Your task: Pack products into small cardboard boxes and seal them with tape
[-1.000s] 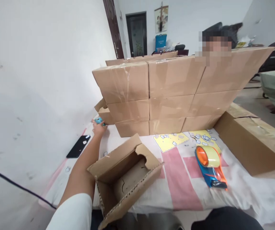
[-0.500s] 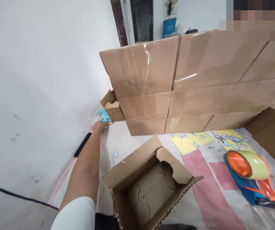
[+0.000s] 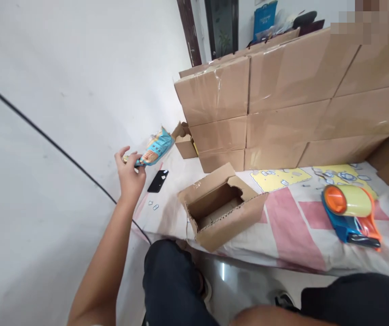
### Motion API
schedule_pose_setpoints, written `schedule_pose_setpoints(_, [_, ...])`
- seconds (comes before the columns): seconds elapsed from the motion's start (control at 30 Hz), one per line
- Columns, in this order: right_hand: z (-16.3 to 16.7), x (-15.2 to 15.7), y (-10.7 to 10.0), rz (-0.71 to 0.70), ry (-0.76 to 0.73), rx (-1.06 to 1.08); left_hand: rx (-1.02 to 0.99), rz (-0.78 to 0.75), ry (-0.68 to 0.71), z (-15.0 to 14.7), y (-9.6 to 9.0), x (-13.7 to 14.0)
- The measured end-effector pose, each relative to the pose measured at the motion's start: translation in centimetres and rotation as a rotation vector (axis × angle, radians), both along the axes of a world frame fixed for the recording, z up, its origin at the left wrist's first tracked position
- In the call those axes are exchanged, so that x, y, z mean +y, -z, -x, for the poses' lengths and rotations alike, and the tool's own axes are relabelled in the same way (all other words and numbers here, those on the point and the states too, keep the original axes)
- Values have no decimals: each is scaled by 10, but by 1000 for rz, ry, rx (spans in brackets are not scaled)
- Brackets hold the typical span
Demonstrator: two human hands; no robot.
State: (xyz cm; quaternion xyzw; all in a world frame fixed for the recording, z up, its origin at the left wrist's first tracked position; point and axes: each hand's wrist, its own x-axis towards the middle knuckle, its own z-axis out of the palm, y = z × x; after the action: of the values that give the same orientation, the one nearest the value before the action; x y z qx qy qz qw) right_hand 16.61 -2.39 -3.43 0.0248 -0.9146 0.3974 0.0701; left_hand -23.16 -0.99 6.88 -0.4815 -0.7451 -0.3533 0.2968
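Note:
My left hand (image 3: pixel 131 174) is closed on the near end of a light-blue snack bag (image 3: pixel 157 147) with printed pictures of food, lifted beside the white wall. A black phone (image 3: pixel 158 181) lies on the sheet below the bag. To the right of the phone stands an open cardboard box (image 3: pixel 230 222), flaps up and its visible inside bare. A smaller open box (image 3: pixel 185 144) sits past the bag, against the stacked cartons. Bare skin, perhaps of my right arm, shows at the bottom edge; my right hand is out of frame.
Taped cardboard cartons (image 3: pixel 282 99) form a wall across the back. A tape dispenser (image 3: pixel 352 215) with a wide roll lies on the patterned sheet (image 3: pixel 296 240) at the right. A black cable (image 3: pixel 62 151) runs along the left wall. Part of a person shows at the top right.
My left hand has lifted the snack bag from beside the small box and drawn it nearer. The phone is now fully uncovered. The view has shifted, showing my legs and the floor.

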Motion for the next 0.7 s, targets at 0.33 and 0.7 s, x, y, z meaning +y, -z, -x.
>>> schedule_pose_setpoints(0.33, [-8, 68, -160, -562, 398, 560, 89, 30, 553, -166, -50, -60])
schedule_pose_setpoints(0.7, [23, 126, -155, -236, 552, 444, -285, -40, 334, -173, -7, -22])
